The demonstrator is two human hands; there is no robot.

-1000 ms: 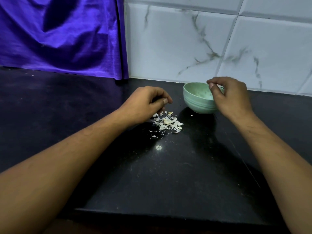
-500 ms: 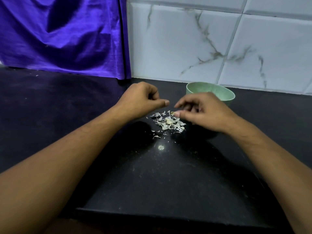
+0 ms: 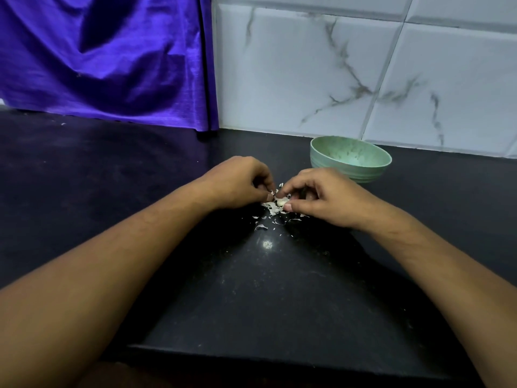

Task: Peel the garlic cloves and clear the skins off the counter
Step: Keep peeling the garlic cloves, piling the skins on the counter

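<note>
Person shows as 2 arms + 2 hands only. The left forearm [image 3: 112, 264] is bare right to the frame edge, looks wide nr the cam and narrows twd the wrist, w/ fine hairs faintly visible. The right forearm [image 3: 425, 264] is bare too, w/ faint creases and a tendon line nr the wrist. The left hand [image 3: 237, 182] has rounded knuckles; left thumbnail [image 3: 270, 196] short, pale. The right hand [image 3: 324, 197] has knuckle ridges across the back; right thumbnail [image 3: 287, 207] short, trimmed.
</note>
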